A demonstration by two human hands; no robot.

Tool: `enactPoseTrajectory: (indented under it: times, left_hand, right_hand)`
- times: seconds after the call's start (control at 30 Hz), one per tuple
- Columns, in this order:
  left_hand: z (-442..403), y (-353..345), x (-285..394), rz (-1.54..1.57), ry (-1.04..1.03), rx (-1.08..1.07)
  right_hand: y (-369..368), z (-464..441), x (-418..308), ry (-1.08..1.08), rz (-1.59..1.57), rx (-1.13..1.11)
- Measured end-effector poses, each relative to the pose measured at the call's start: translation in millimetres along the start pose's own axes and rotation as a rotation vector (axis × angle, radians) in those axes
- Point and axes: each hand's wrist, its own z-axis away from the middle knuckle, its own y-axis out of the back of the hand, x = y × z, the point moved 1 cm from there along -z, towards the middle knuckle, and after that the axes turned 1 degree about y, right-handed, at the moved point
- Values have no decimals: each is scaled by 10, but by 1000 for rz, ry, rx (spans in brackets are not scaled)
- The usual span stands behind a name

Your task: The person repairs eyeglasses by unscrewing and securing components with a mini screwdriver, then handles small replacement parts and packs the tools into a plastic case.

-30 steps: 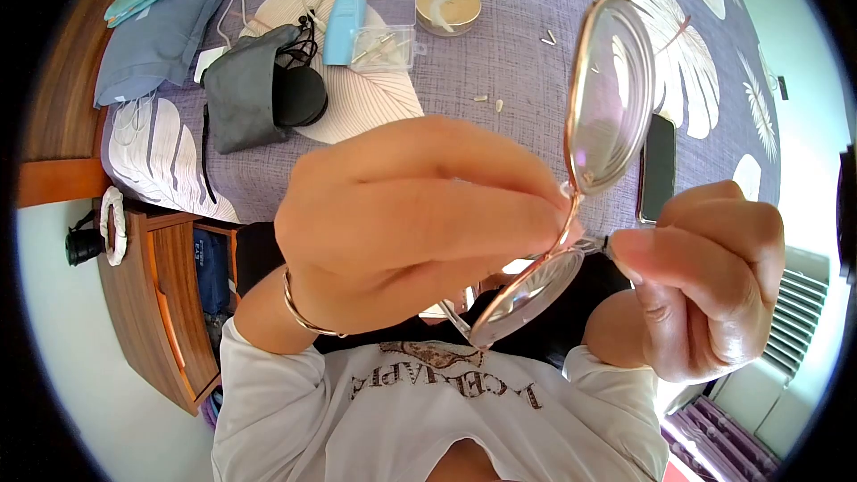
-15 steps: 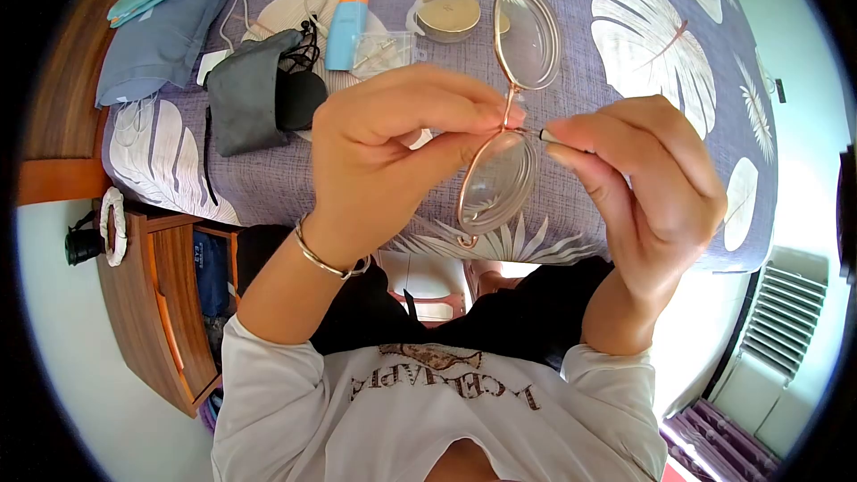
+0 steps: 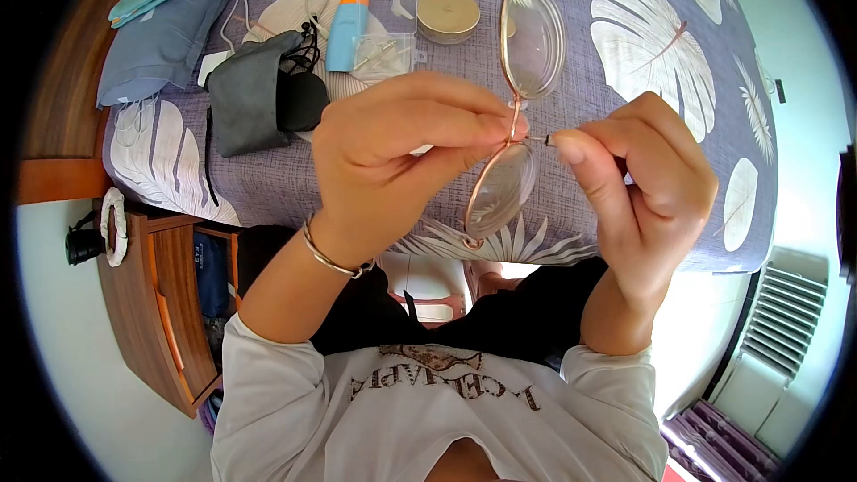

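Observation:
A pair of eyeglasses (image 3: 503,45) with a thin rose-gold frame is held up over the bed, one lens above the other. My left hand (image 3: 402,138) pinches it near the bridge between thumb and fingertips. In my right hand (image 3: 647,178), thumb and index finger close on a small screwdriver (image 3: 547,139); its thin shaft points left at the nose-pad area by the bridge. Most of the handle is hidden behind my fingers. Whether the tip touches the frame, I cannot tell.
On the patterned bedspread (image 3: 607,178) lie a grey pouch (image 3: 245,98), a blue bottle with an orange cap (image 3: 346,31), a clear plastic case (image 3: 393,55) with small parts, and a round gold compact (image 3: 448,13). Folded clothes (image 3: 170,45) rest at the left; a wooden cabinet (image 3: 134,303) stands below them.
The eyeglasses have shifted slightly right and turned a little. My right thumb and fingers have rolled on the screwdriver, and more of its handle is now covered.

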Motion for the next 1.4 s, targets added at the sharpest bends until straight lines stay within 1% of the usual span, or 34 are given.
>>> enactPoseTrajectory:
  times: [0.17,0.33,0.43,0.53,0.6,0.67,0.73,0.77,0.83,0.97,1.07,1.17,1.27,1.33,1.37,1.4]
  left_hand:
    - [-15,0,18,-9,-11,19]
    - [-15,6,28,-16,-10,7]
    - [-20,-1,26,-2,-36,-5]
    - [-3,-22,29,-29,-20,3]
    - [20,-52,20,-11,54,69]
    - [52,-39,-9,-4,57,38]
    - [73,-35,-32,3,59,8]
    - [76,-34,-42,7,53,11]
    - [76,-33,-64,12,47,13]
    - [74,-34,-60,30,22,12]
    - [73,-35,-58,38,23,19]
    - [62,-29,-36,36,33,30]
    - [64,-26,-26,47,43,47]
    - [66,-18,-24,65,40,62]
    - [65,-13,-21,69,41,52]
    - [65,-11,-18,73,43,41]
  right_hand:
    - [-3,16,-4,-57,-21,-22]
    - [16,23,-3,-120,-48,-103]
    - [-13,19,-14,-169,-122,-63]
    - [-8,26,22,-213,-144,-88]
    - [-31,28,23,-216,-117,-70]
    - [-58,30,21,-218,-91,-53]
    - [-73,32,19,-181,70,-29]
    - [-67,29,25,-181,70,-29]
    - [-58,24,40,-184,78,-109]
    - [-83,25,40,-166,22,-112]
    - [-88,26,42,-96,43,-56]
    - [-51,20,26,-91,-27,-78]
    - [-32,22,47,-135,-121,-115]
    - [-45,27,64,-160,-334,-108]
    - [-53,26,57,-159,-334,-109]
    - [-63,27,49,-200,-435,-78]
